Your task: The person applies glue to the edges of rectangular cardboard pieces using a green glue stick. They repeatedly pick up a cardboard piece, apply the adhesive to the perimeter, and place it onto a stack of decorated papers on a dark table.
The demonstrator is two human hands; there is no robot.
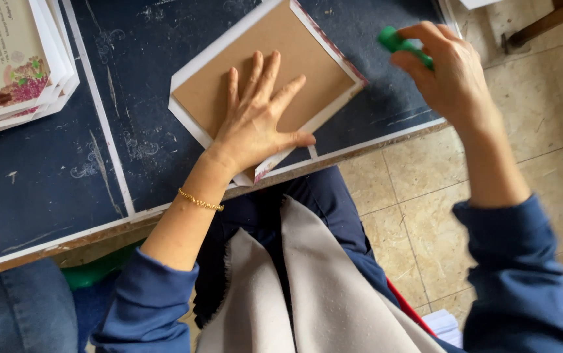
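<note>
Item: my left hand (258, 124), fingers spread flat on a brown card (275, 59) lying over white sheets on the dark bench (46, 176); my right hand (448, 75), fingers closed around a green tool (399, 43) just beside it.

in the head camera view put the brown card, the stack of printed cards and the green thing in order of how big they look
1. brown card, largest.
2. stack of printed cards, cut off by the frame edge, so unsure.
3. green thing in the right hand, smallest, partly hidden.
</note>
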